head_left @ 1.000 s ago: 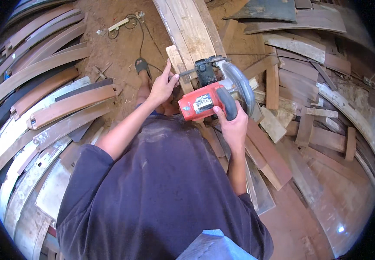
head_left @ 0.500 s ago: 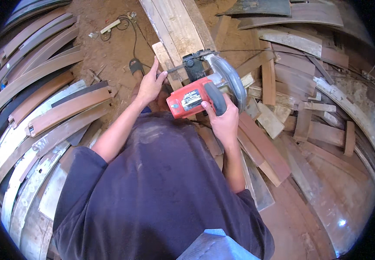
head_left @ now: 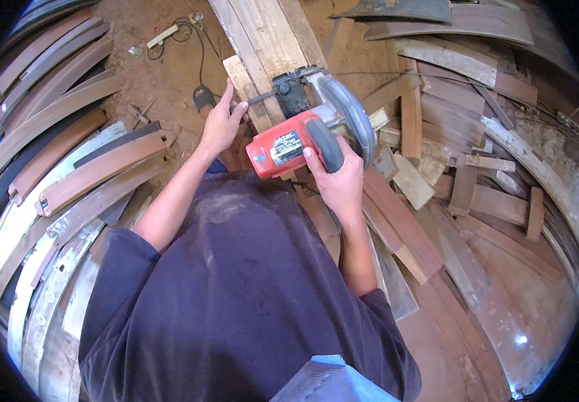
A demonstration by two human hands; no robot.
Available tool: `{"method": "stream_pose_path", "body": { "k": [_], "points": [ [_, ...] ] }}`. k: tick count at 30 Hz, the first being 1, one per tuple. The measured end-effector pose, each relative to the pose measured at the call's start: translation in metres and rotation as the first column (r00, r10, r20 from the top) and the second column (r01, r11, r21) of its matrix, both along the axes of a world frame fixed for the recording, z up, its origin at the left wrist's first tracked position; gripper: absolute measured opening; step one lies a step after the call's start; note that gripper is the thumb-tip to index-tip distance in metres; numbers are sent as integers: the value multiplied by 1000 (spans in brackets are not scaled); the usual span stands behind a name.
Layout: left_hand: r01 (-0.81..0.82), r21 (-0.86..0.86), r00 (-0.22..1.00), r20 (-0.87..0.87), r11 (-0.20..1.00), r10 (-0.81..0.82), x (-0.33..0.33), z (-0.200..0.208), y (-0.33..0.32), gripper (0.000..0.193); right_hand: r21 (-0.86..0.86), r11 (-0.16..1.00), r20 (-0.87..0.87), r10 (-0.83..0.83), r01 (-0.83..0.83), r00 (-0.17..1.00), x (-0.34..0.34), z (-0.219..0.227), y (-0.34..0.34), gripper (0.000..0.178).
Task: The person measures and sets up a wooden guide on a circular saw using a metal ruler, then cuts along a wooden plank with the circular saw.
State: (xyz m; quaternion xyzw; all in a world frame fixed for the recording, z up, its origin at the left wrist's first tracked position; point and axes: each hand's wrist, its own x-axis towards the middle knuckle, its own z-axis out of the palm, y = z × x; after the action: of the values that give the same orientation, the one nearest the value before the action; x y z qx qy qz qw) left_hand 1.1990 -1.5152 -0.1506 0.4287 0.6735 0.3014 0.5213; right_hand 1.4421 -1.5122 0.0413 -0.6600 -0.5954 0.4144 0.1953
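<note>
A red and black circular saw [head_left: 281,149] with a grey blade guard rests on a long wooden board [head_left: 269,33]. My right hand [head_left: 340,179] is wrapped round its black rear handle, the thumb over the near side. From the saw's base a thin dark guide bar [head_left: 261,98] sticks out to the left. My left hand [head_left: 220,128] is at that bar's outer end, thumb against it and index finger stretched forward along a shorter pale wood strip [head_left: 237,75]. The other left fingers are partly hidden. The blade is hidden by the guard and board.
Curved wooden planks [head_left: 112,167] lie stacked on the left. More planks and offcuts [head_left: 467,191] cover the right side. A power strip [head_left: 162,36] with a cord lies on the dirt floor [head_left: 128,80] ahead. A sandalled foot [head_left: 203,98] shows beyond my left hand.
The saw and both hands appear slightly further left and lower, but the whole scene has shifted a little that way too. Both hands keep their places on the saw and bar.
</note>
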Motion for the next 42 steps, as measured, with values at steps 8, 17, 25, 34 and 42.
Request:
{"method": "stream_pose_path", "body": {
  "k": [8, 17, 25, 34, 42],
  "points": [
    [-19, -34, 1000, 20, 999, 20, -6, 8, 11, 77, -42, 999, 28, -34, 35, 999, -9, 0, 9, 25],
    [-38, -46, 999, 0, 998, 38, -18, 11, 29, 76, -24, 1000, -18, -12, 11, 1000, -18, -9, 25, 21],
    [-23, -3, 999, -30, 1000, 23, -31, 3, 41, 76, -26, 1000, -48, -11, 10, 999, -28, -11, 37, 22],
    [-34, -34, 998, -53, 999, 32, -43, 13, 58, 77, 1, 1000, -49, -3, 3, 999, -41, -11, 54, 21],
    [-37, -57, 999, -34, 998, 35, -55, 5, 74, 79, -2, 1000, -39, 3, -3, 999, -53, -9, 71, 20]
  ]
}}
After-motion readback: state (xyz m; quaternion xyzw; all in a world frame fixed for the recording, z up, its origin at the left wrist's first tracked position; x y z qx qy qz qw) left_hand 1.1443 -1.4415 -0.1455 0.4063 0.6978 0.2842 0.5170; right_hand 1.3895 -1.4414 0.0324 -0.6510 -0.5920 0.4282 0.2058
